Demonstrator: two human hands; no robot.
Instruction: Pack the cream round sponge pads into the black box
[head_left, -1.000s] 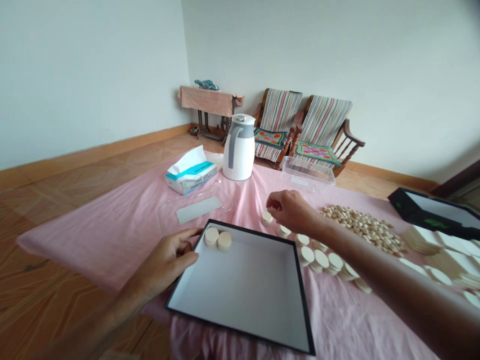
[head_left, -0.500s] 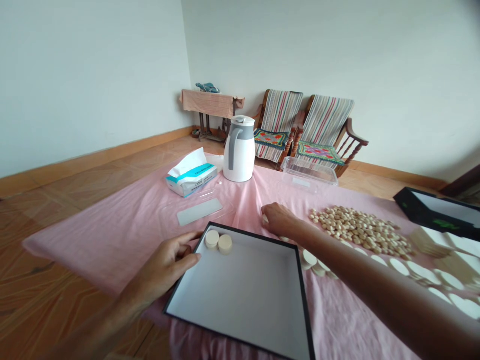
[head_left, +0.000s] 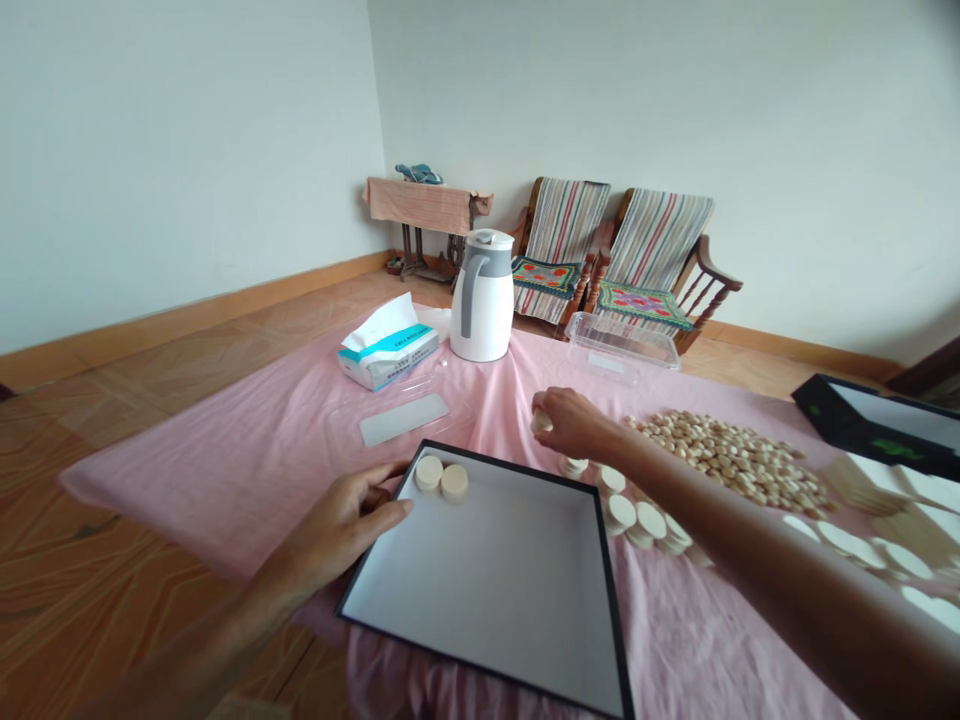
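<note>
My right grip [head_left: 571, 423] is clamped on a cream disc [head_left: 541, 422], held just above the scattered discs [head_left: 634, 510] beside the black-rimmed tray [head_left: 480, 570]. My left grip [head_left: 341, 525] sits against the tray's near-left rim, though I cannot tell whether it is clamped there. Two other discs [head_left: 442, 478] lie side by side inside the tray, in its far corner.
</note>
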